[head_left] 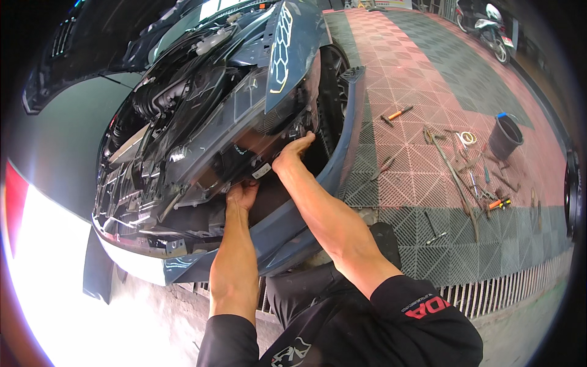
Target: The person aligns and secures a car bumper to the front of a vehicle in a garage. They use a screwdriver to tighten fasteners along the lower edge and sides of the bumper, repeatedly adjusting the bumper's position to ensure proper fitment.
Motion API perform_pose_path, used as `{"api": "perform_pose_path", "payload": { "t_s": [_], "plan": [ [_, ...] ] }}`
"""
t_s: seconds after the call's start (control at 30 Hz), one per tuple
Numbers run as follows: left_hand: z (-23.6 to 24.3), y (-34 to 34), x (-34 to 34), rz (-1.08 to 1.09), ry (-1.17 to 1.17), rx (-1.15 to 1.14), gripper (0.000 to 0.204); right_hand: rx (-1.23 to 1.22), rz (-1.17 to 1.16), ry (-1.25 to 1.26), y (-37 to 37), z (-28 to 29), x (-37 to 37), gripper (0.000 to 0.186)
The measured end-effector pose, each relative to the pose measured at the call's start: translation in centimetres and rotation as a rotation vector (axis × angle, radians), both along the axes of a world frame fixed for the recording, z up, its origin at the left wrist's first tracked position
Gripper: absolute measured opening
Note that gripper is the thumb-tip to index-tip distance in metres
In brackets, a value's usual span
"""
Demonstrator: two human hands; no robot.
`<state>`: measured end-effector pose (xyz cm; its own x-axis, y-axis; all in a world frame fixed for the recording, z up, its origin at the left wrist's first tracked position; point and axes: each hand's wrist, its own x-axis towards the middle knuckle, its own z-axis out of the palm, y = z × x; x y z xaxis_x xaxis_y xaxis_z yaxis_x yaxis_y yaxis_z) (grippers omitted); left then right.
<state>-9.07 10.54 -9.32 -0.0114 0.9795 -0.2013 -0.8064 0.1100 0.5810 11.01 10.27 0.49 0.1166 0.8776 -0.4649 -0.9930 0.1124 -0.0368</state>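
Headlight (223, 147) sits next to the blue-grey fender (304, 40); bumper cover (350, 144) stands gapped away. Left hand (244, 193) at the headlight's lower edge, fingers partly curled — cannot tell whether it grips. Right hand (295, 151) near its outer end, partly open — some fingers hidden, hold unclear. Orange-handled hammer (400, 114) and black bucket (505, 140) on floor tiles (403, 177), rightward.

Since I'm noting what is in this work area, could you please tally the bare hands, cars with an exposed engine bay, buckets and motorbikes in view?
Bare hands: 2 (left hand and right hand)
Car with exposed engine bay: 1
Dark bucket: 1
Parked motorbike: 1
Total: 5
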Motion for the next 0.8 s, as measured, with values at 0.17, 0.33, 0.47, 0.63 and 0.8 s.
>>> {"api": "perform_pose_path", "payload": {
  "t_s": [0.17,0.33,0.47,0.63,0.8],
  "plan": [
    [0.5,-1.0,0.2,-0.174,-0.018,-0.031,0.013,-0.029,-0.068,-0.007,0.8,-0.6,0.5,0.092],
    [0.0,-0.7,-1.0,-0.192,0.013,0.096,0.019,-0.113,0.023,0.017,-0.3,0.5,0.4,0.095],
    [0.0,-0.4,0.5,-0.085,0.074,0.067,0.023,-0.183,-0.017,-0.026,-2.8,2.6,1.1,0.102],
    [-1.6,0.7,-1.8,-0.106,0.136,0.103,0.019,-0.125,-0.017,-0.055,-2.1,1.7,0.2,0.099],
    [-1.5,1.2,-2.7,-0.235,0.105,0.059,0.019,-0.175,0.023,-0.023,-1.1,1.7,0.2,0.098]
  ]
}}
